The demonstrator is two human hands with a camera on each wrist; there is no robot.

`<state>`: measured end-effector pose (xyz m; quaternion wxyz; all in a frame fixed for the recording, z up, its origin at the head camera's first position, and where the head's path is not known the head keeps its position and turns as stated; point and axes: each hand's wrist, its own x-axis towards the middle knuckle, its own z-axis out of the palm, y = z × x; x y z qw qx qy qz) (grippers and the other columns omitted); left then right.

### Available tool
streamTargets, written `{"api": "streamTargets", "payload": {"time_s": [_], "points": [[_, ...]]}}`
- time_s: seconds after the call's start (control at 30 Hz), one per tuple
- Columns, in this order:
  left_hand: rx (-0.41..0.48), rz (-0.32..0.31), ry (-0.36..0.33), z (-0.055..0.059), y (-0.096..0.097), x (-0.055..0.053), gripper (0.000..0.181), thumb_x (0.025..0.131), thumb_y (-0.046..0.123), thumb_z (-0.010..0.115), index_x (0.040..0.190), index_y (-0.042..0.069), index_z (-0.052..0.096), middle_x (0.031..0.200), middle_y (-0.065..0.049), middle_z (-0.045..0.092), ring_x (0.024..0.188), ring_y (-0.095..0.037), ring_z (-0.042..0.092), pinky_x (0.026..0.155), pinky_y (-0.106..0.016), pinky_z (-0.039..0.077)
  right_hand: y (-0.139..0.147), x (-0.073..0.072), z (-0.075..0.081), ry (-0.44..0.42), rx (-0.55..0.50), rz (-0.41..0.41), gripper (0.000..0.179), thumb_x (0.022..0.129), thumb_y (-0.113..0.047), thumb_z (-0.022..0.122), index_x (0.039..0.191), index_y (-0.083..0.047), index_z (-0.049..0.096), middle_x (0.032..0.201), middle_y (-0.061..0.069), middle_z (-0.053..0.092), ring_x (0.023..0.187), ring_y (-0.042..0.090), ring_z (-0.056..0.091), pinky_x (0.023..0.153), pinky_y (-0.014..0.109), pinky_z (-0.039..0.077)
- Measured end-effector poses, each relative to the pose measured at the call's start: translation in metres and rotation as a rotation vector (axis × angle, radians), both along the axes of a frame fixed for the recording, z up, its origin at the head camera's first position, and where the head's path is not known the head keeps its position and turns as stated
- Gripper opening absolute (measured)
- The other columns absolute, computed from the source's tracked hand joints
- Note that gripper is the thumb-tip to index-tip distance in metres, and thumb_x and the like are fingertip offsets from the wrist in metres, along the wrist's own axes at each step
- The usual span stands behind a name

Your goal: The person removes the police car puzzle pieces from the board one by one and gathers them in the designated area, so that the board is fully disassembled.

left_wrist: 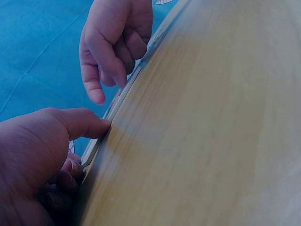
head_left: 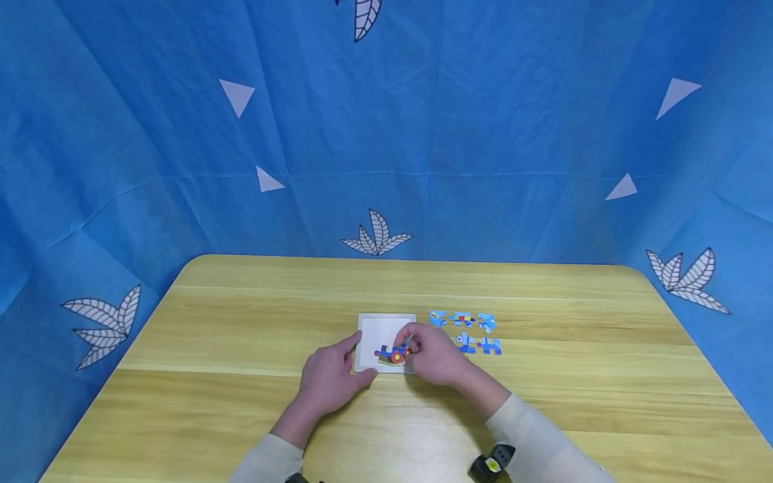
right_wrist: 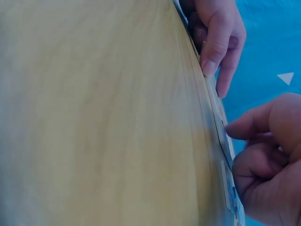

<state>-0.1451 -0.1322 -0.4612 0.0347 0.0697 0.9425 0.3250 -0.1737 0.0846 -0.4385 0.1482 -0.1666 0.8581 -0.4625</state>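
A white puzzle tray (head_left: 380, 331) lies on the wooden table, with a few joined jigsaw pieces (head_left: 390, 355) along its near side showing a blue and red vehicle. My left hand (head_left: 329, 377) holds the tray at its left side, index finger on the left edge and thumb at the near corner. My right hand (head_left: 439, 353) is over the tray's right side, its fingers bent and pinching a puzzle piece (head_left: 406, 349) beside the joined ones; the fingers partly hide it. In the right wrist view the right fingertips meet the tray's edge.
To the right of the tray lie several loose blue puzzle pieces (head_left: 486, 322) in two rows, some partly behind the right hand. The wooden table (head_left: 241, 322) reaches back to a blue curtain (head_left: 423, 134) with white leaf and triangle prints.
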Motion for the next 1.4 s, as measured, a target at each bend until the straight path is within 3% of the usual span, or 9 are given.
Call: {"api": "streamTargets", "payload": {"time_s": [0.33, 0.73, 0.97, 1.4], "points": [[0.004, -0.005, 0.019, 0.000, 0.001, 0.000, 0.074, 0.079, 0.041, 0.081, 0.140, 0.005, 0.059, 0.053, 0.008, 0.039, 0.046, -0.009, 0.028, 0.047, -0.028, 0.023, -0.002, 0.001, -0.003, 0.048, 0.062, 0.039, 0.026, 0.080, -0.008, 0.082, 0.101, -0.007, 0.066, 0.058, -0.004, 0.044, 0.051, 0.010, 0.038, 0.052, 0.029, 0.035], [-0.008, -0.007, 0.072, -0.001, 0.001, -0.001, 0.072, 0.078, 0.039, 0.081, 0.137, 0.004, 0.061, 0.055, 0.009, 0.038, 0.048, -0.007, 0.028, 0.047, -0.028, 0.022, -0.004, 0.001, -0.003, 0.091, 0.111, 0.034, 0.021, 0.080, -0.010, 0.083, 0.094, -0.009, 0.067, 0.060, -0.005, 0.046, 0.054, 0.009, 0.040, 0.053, 0.027, 0.035], [-0.004, -0.004, 0.055, -0.001, 0.001, 0.000, 0.073, 0.078, 0.041, 0.081, 0.138, 0.005, 0.061, 0.055, 0.009, 0.038, 0.047, -0.007, 0.028, 0.047, -0.028, 0.022, -0.002, 0.003, -0.002, 0.105, 0.099, 0.037, 0.020, 0.082, -0.009, 0.081, 0.097, -0.008, 0.069, 0.057, -0.006, 0.041, 0.052, 0.008, 0.035, 0.053, 0.027, 0.034], [0.005, 0.011, 0.033, -0.003, 0.001, 0.000, 0.075, 0.077, 0.042, 0.082, 0.139, 0.005, 0.059, 0.055, 0.008, 0.041, 0.047, -0.008, 0.029, 0.047, -0.028, 0.024, 0.036, 0.017, -0.005, 0.096, 0.017, -0.009, 0.022, 0.087, -0.010, 0.078, 0.107, -0.011, 0.069, 0.056, -0.008, 0.031, 0.051, 0.006, 0.029, 0.059, 0.028, 0.038]]}}
